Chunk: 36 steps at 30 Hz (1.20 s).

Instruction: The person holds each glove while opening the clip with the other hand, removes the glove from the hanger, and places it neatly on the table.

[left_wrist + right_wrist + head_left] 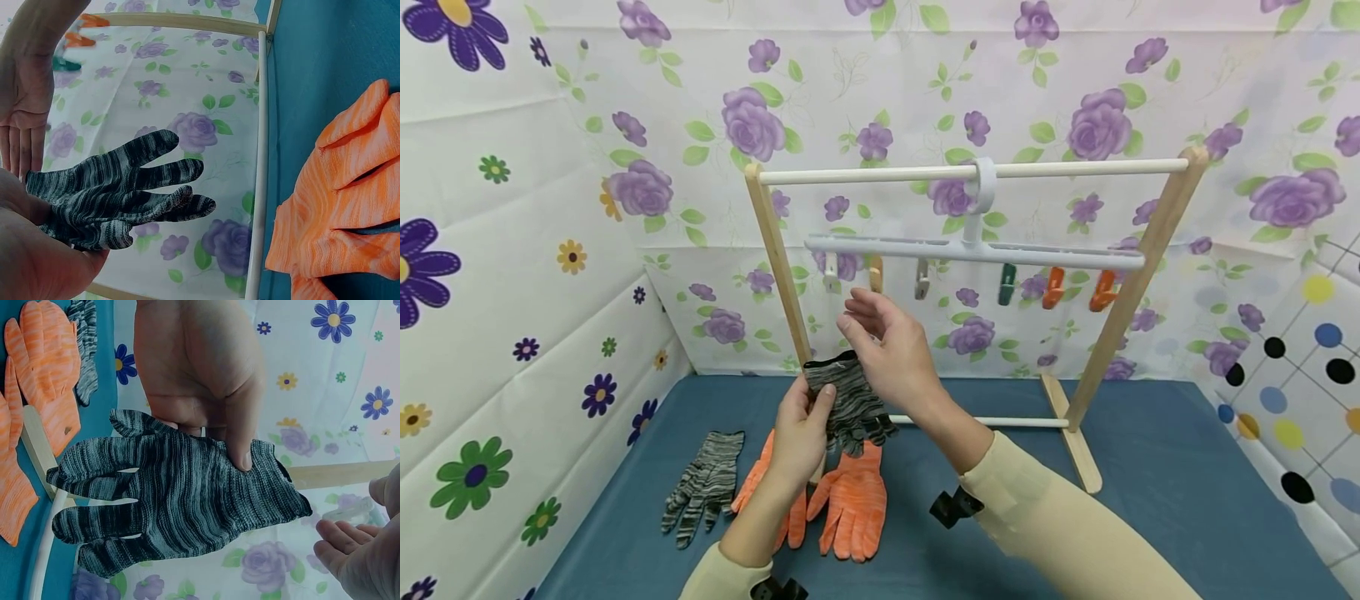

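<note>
A black-and-grey striped knit glove (847,396) is pinched at its side by my left hand (801,433), with the thumb across the fabric near the cuff. In the right wrist view the glove (181,487) hangs spread, its cuff toward my right hand (369,550). My right hand (895,358) is raised beside the cuff, fingers loosely bent and holding nothing. Just above it hang a grey clothespin (922,279), a yellow clothespin (876,273) and a white clothespin (831,271), from a white hanger (895,247).
The hanger hooks over the top rod (865,175) of a wooden rack (1112,333). A green clothespin (1007,284) and two orange clothespins (1053,288) hang at right. On the blue table (970,508) lie another striped glove (707,479) and two orange gloves (853,508).
</note>
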Motion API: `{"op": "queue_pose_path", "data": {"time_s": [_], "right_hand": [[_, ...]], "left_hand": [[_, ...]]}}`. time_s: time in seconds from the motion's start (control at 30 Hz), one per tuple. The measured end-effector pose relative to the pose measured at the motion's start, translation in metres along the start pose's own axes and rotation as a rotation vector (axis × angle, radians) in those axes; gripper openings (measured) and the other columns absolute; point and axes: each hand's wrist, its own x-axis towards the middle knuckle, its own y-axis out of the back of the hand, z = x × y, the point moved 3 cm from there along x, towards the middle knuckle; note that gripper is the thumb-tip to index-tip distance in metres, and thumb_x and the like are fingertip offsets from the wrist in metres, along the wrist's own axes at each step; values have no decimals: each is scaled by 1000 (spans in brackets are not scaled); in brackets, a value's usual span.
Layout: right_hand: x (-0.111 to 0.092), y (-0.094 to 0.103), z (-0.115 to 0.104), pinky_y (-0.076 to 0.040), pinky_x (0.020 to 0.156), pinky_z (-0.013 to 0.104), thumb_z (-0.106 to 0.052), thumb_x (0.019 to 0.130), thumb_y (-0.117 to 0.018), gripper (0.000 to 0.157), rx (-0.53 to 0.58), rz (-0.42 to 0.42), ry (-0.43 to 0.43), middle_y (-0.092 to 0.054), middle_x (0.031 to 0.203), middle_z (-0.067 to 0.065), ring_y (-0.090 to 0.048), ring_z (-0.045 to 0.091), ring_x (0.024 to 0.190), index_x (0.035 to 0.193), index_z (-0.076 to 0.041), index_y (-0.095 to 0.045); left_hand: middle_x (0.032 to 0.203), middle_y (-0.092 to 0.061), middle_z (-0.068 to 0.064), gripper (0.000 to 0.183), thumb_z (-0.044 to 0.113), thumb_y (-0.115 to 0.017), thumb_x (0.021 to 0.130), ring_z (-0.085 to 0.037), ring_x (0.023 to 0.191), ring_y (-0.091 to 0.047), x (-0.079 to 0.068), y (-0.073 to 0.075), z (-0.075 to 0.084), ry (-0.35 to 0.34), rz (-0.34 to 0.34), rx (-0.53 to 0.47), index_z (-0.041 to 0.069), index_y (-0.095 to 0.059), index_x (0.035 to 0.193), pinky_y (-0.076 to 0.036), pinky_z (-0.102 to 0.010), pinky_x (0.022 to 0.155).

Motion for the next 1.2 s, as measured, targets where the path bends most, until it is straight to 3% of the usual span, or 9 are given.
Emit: {"op": "queue_pose_path", "data": {"time_s": [0.63, 0.9, 1.2], "right_hand": [[-5, 9, 4, -50, 109, 40, -26, 109, -65, 53, 20, 40, 26, -63, 144, 9, -61, 18, 132, 155, -4, -51], [-8, 13, 7, -48, 111, 37, -30, 108, -67, 53, 0, 39, 42, -63, 145, 7, -61, 17, 133, 154, -8, -53], [-16, 24, 9, -52, 106, 48, -39, 108, -66, 55, -62, 37, 72, -62, 147, 2, -59, 18, 135, 155, -14, -54]], "left_hand": [[111, -60, -22, 28, 14, -45, 116, -25, 91, -63, -2, 3, 0, 33, 5, 4, -1, -54, 138, -53, -32, 74], [111, -60, -22, 27, 13, -46, 116, -25, 92, -64, -2, 3, 2, 37, 20, 3, -1, -56, 137, -54, -31, 75], [120, -61, -22, 29, 12, -46, 116, -26, 102, -65, -3, 5, 2, 41, 16, -10, -1, -54, 140, -56, -31, 82]]}}
